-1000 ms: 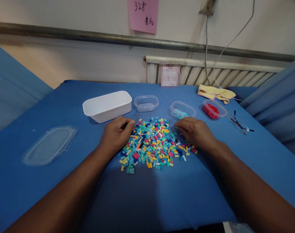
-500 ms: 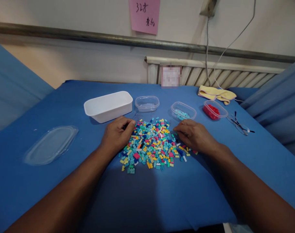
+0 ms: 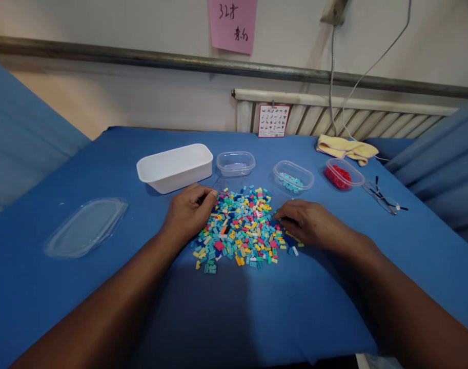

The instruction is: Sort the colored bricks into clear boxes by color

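Observation:
A loose pile of small toy building bricks (image 3: pixel 243 230) in turquoise, yellow, pink, white and dark blue lies on the blue cloth. At its left edge rests my left hand (image 3: pixel 188 211), fingers curled in and thumb against them; whatever they may hold is hidden. My right hand (image 3: pixel 308 223) is at the pile's right side, fingertips bent down together among the bricks. Anything between those fingers is too small to make out. Just beyond that hand stands a clear plastic tub (image 3: pixel 293 176) with turquoise bricks inside.
Behind the pile are a white bin (image 3: pixel 174 169) and a clear tub (image 3: pixel 236 164). A tub of red bricks (image 3: pixel 343 174), glasses (image 3: pixel 385 196) and a yellow cloth (image 3: pixel 347 148) are at right. Clear lids (image 3: pixel 87 228) lie at left. A radiator (image 3: pixel 314 110) is behind the table.
My right hand has shifted slightly down from beside the turquoise tub, its fingertips now in the pile's right edge. My left hand stays in place. The view has shifted slightly.

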{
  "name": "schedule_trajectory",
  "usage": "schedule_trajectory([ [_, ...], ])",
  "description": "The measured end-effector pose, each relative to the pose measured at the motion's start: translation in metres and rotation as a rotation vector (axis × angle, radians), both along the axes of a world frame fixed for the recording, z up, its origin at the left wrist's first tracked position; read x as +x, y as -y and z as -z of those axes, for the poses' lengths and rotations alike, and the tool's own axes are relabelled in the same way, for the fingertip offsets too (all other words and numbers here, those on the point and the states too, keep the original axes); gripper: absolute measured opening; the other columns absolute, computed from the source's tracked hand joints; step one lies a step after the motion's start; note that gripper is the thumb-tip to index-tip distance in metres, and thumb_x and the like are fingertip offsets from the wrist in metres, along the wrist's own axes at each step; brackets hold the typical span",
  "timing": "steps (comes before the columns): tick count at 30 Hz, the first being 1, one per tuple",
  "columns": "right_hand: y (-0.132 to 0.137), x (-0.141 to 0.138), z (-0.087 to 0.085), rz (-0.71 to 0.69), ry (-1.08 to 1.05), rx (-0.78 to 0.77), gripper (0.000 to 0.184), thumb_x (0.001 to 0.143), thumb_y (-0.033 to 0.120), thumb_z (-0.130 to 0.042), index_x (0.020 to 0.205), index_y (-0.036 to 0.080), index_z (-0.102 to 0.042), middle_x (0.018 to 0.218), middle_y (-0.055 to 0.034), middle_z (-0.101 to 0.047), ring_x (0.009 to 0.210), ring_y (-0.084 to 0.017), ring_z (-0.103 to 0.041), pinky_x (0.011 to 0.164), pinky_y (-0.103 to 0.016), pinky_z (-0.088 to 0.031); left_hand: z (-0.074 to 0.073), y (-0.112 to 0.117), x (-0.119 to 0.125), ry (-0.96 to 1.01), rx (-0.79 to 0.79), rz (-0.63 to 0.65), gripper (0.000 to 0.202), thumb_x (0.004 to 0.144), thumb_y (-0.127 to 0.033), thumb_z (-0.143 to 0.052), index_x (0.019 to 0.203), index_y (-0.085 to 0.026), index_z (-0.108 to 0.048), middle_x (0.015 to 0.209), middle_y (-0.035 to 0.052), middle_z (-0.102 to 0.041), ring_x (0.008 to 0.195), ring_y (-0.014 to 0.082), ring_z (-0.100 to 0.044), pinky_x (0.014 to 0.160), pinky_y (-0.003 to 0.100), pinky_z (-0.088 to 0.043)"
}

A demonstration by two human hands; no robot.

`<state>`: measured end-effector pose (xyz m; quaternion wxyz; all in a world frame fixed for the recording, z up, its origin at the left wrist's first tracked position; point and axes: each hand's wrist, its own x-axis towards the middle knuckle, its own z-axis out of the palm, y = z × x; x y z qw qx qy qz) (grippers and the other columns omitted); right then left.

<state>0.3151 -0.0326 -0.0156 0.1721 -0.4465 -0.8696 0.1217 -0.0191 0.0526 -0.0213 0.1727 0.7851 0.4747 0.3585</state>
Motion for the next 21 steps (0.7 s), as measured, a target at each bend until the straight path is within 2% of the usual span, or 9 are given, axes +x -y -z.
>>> schedule_trajectory([
  [7, -0.0014, 0.0043, 0.0023, 0.122, 0.042, 0.03, 0.024, 0.097, 0.012, -0.061, 0.112, 0.023, -0.077, 0.11, -0.0075, -0.08, 0.099, -0.024, -0.075, 0.087, -0.036, -0.057, 0.0001, 0.0, 0.0, -0.002, -0.002, -0.005, 0.03, 0.103, -0.043, -0.06, 0.089, -0.022, -0.077, 0.084, 0.0017, -0.071, 0.082, 0.0203, -0.067, 0.08, 0.033, -0.051],
  [16, -0.0014, 0.0047, 0.0043, 0.063, 0.049, 0.044, 0.018, 0.101, 0.015, -0.063, 0.108, 0.023, -0.077, 0.107, -0.0087, -0.079, 0.097, -0.024, -0.073, 0.085, -0.036, -0.057, 0.0004, 0.0004, -0.0003, 0.005, -0.011, 0.002, 0.03, 0.104, -0.043, -0.061, 0.089, -0.022, -0.077, 0.084, 0.0013, -0.07, 0.082, 0.0197, -0.067, 0.082, 0.033, -0.051],
  [21, -0.0011, 0.0043, 0.0039, 0.03, 0.03, 0.049, 0.02, 0.101, 0.017, -0.065, 0.117, 0.023, -0.075, 0.108, -0.0084, -0.077, 0.099, -0.024, -0.073, 0.087, -0.036, -0.058, 0.002, -0.0004, -0.0009, 0.001, -0.008, 0.002, 0.029, 0.104, -0.042, -0.061, 0.091, -0.022, -0.077, 0.085, 0.0017, -0.071, 0.083, 0.0196, -0.068, 0.082, 0.033, -0.051],
])
